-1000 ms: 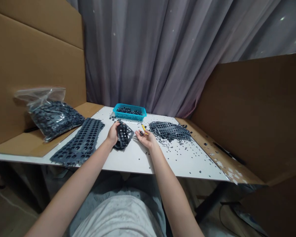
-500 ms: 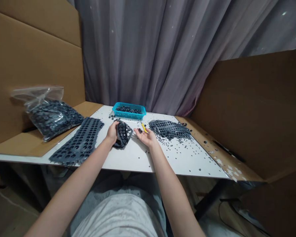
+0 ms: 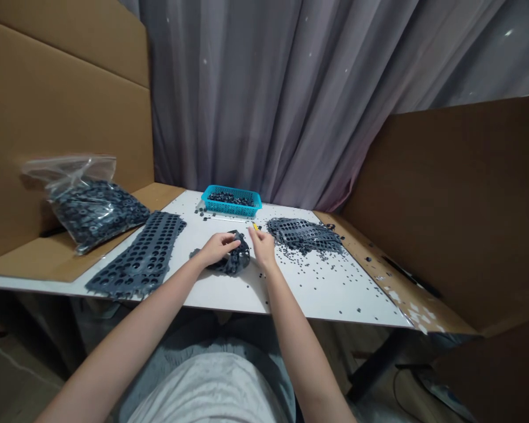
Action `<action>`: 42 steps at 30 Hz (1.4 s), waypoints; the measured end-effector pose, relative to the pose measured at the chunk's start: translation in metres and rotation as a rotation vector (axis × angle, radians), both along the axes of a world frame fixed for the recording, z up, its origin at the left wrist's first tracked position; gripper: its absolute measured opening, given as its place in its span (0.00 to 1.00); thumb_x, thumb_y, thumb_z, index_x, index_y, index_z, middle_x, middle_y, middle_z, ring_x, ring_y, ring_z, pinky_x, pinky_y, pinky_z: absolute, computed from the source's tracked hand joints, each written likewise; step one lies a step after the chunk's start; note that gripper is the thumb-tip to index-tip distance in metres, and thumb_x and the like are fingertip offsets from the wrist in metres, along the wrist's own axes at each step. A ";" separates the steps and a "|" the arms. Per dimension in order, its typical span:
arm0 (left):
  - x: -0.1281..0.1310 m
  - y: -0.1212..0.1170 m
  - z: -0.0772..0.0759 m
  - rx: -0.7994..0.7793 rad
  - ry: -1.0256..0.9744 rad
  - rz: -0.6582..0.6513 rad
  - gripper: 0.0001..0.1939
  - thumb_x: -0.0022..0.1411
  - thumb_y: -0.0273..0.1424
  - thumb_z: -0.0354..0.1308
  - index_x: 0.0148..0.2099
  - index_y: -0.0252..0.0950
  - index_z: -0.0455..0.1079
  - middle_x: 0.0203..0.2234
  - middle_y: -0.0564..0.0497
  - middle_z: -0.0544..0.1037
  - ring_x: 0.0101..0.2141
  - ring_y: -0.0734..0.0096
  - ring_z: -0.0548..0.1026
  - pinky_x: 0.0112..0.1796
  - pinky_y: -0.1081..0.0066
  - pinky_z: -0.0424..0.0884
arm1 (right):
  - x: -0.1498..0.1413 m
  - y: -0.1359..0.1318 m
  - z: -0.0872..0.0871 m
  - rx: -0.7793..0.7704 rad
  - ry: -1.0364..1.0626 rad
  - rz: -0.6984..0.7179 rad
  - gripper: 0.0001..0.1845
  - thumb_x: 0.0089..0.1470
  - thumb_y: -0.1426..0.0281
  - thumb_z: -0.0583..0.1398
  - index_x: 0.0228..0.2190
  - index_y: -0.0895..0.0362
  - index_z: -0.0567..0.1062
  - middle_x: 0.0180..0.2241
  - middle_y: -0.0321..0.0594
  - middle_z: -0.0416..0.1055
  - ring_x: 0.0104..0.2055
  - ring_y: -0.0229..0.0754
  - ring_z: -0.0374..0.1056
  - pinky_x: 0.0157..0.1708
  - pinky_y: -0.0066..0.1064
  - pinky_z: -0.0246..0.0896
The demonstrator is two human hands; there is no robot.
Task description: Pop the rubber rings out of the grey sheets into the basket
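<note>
My left hand (image 3: 216, 248) lies curled over a crumpled piece of dark perforated rubber sheet (image 3: 238, 259), which holds small round dark pieces and rests on the white table. My right hand (image 3: 261, 247) is just right of that piece, its fingers drawn together and pointing away from me. Whether those fingers hold anything is hidden. Beyond the fingertips, a small yellow-handled tool (image 3: 255, 226) shows on the table.
A long perforated dark sheet (image 3: 136, 255) lies left, beside a clear plastic bag of dark rings (image 3: 92, 211). A blue plastic basket (image 3: 231, 201) stands at the back. A heap of perforated sheets (image 3: 304, 235) and many scattered small pieces lie right. Cardboard panels and a grey curtain surround the table.
My left hand has moved right and turned down over the rubber piece, which now lies flatter. My right hand has turned from palm-up to fingers drawn together, and the yellow tool is less visible.
</note>
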State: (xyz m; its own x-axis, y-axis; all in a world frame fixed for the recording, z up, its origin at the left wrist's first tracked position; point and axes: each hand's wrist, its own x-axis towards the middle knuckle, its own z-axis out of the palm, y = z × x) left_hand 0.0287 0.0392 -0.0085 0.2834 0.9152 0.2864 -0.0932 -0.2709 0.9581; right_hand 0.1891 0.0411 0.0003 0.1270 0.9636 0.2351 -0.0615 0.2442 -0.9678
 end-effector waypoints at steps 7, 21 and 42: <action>0.002 -0.005 0.004 0.098 0.082 -0.082 0.05 0.47 0.30 0.63 0.30 0.35 0.76 0.26 0.51 0.77 0.31 0.65 0.71 0.35 0.71 0.64 | -0.008 -0.009 -0.003 0.251 -0.671 0.041 0.27 0.51 0.53 0.55 0.11 0.56 0.56 0.13 0.31 0.49 0.19 0.34 0.47 0.23 0.29 0.39; 0.006 0.001 0.006 -0.121 -0.300 0.100 0.12 0.50 0.38 0.55 0.25 0.35 0.63 0.18 0.57 0.66 0.21 0.74 0.65 0.27 0.74 0.63 | -0.026 -0.010 0.003 -0.041 0.393 0.620 0.28 0.43 0.53 0.63 0.16 0.55 0.53 0.16 0.25 0.41 0.17 0.29 0.36 0.18 0.25 0.35; 0.007 -0.001 0.006 -0.033 -0.097 0.136 0.20 0.45 0.28 0.59 0.44 0.35 0.73 0.43 0.49 0.77 0.45 0.59 0.71 0.48 0.64 0.63 | 0.008 -0.007 0.007 0.365 -0.403 -0.050 0.19 0.56 0.59 0.51 0.18 0.55 0.57 0.18 0.31 0.52 0.22 0.36 0.50 0.24 0.28 0.44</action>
